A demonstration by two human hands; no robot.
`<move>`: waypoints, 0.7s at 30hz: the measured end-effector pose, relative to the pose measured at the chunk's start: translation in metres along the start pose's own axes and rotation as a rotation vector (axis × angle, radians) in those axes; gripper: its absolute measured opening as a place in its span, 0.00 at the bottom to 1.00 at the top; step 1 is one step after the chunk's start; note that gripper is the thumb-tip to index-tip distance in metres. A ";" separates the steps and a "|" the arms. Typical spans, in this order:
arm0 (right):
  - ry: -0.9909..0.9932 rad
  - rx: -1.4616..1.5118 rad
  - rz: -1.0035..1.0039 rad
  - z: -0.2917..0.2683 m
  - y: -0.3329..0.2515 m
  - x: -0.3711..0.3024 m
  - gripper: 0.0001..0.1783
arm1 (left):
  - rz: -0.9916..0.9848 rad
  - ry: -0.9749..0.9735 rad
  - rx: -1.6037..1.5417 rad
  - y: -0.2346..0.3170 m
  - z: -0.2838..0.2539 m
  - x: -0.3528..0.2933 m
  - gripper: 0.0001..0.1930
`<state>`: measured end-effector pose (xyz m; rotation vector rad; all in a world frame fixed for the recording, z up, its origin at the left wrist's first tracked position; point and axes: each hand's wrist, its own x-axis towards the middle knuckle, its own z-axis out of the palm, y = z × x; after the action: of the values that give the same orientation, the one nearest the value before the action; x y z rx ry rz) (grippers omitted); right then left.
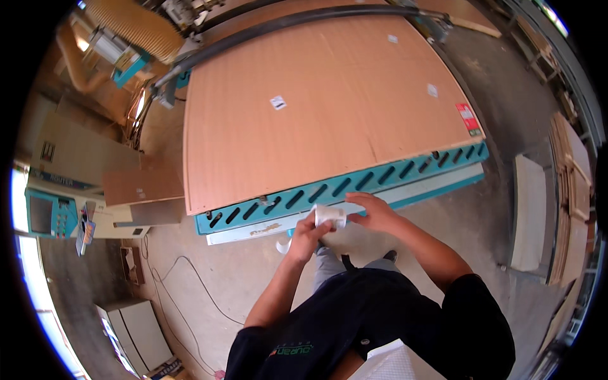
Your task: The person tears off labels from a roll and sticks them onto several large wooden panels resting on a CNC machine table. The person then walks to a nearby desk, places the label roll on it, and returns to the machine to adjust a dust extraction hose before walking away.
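Note:
My left hand [306,237] is closed around a small white roll [329,217], with its thumb across the near side. The roll lies sideways in front of my body, close to the near edge of a large wooden panel [297,145]. A curled white strip [283,246] shows below my left hand; whether it joins the roll, I cannot tell. Just right of the roll is my right hand [375,214], its fingers apart and nothing visible in them. Several small white stickers, one being a label [278,102] near the panel's middle, lie on the wood.
Under the panel runs a teal slotted machine bed [316,192] with a white ledge. A control cabinet with a screen [43,212] stands left. Cables [190,278] trail over the floor. Stacked boards [570,196] and a pale slab [531,212] stand right.

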<state>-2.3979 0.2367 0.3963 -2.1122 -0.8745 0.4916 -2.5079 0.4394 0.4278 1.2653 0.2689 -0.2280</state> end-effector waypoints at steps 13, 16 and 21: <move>0.795 0.942 0.126 -0.260 0.079 -0.328 0.20 | 0.707 -0.913 0.609 0.004 0.445 0.117 0.12; 1.054 0.730 0.022 -0.291 0.118 -0.373 0.18 | 0.550 -1.045 0.386 -0.019 0.524 0.151 0.13; 1.232 0.438 0.083 -0.367 0.173 -0.412 0.18 | 0.296 -1.128 0.215 -0.041 0.635 0.211 0.13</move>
<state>-2.3918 -0.3303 0.5102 -1.5865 0.0503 -0.5355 -2.2750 -0.1850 0.4986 1.1886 -0.9219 -0.6799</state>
